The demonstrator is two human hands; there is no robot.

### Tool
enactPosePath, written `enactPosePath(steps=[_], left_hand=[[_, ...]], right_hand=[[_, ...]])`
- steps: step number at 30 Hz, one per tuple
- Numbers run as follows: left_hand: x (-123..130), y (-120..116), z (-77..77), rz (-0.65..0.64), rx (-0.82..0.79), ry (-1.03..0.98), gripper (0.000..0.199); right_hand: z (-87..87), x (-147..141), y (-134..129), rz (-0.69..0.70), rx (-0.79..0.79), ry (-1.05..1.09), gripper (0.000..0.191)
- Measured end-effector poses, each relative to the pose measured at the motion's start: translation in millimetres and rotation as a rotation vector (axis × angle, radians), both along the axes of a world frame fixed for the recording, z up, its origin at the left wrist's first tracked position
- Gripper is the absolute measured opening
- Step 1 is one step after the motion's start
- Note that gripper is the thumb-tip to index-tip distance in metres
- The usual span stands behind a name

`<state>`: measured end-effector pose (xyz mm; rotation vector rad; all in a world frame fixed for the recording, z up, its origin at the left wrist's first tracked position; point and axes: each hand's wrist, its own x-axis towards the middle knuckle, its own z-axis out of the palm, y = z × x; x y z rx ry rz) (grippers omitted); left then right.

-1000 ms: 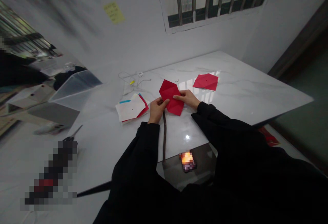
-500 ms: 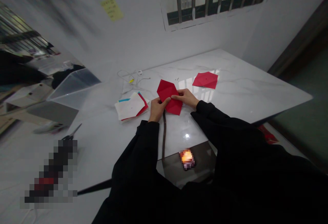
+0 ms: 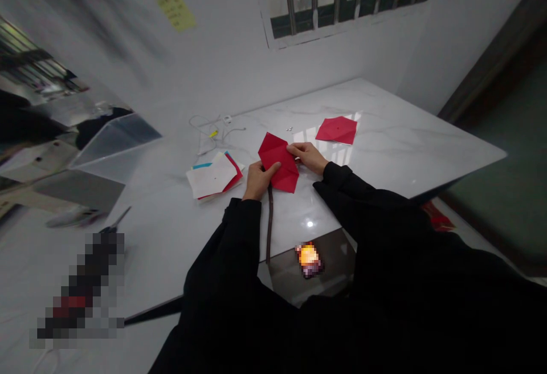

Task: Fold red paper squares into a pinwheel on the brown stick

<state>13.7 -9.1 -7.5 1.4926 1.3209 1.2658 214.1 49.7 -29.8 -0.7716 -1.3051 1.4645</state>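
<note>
A red paper envelope (image 3: 282, 175) with a pointed flap is held above the white table, tilted. My left hand (image 3: 258, 180) grips its lower left side, thumb across the front and fingers behind. At the upper right edge, my right hand (image 3: 311, 157) is closed, with thumb and forefinger pinching the paper. Below my left hand a dark brown strip (image 3: 269, 220) runs toward the table's front edge; its upper part is hidden behind the envelope. Another red envelope (image 3: 337, 130) lies flat to the right. Left of my hands is a loose pile of white, red and blue envelopes (image 3: 213, 177).
Thin cables (image 3: 213, 133) and several tiny shiny pieces (image 3: 289, 129) lie toward the wall. Scissors (image 3: 115, 223) rest at the left beside a pixelated area. A clear plastic box (image 3: 117, 143) stands at the far left. The table's front edge (image 3: 154, 310) is near my body.
My right hand has shifted up along the envelope's right edge, away from my left thumb. My left hand keeps its hold. The whole view has shifted slightly.
</note>
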Motion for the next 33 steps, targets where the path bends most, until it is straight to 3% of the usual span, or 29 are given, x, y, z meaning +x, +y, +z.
enactPosePath(steps=[8, 14, 18, 21, 33], left_hand=[[1.0, 3.2, -5.7, -0.051, -0.013, -0.029, 0.051], [0.7, 2.4, -3.1, 0.008, -0.024, -0.055, 0.050], [0.8, 1.9, -1.6, 0.046, -0.009, -0.111, 0.051], [0.8, 3.1, -3.4, 0.048, -0.014, -0.140, 0.052], [-5.0, 13.2, -16.9, 0.090, 0.020, -0.232, 0.051]], right_hand=[[-3.2, -0.3, 0.6, -0.046, -0.013, -0.023, 0.050], [0.5, 0.6, -1.4, -0.052, -0.026, -0.063, 0.049], [1.8, 0.9, -1.8, 0.039, 0.066, -0.172, 0.058], [0.0, 1.3, -0.6, 0.025, 0.153, -0.244, 0.062], [9.7, 1.6, -11.1, 0.038, 0.304, -0.423, 0.059]])
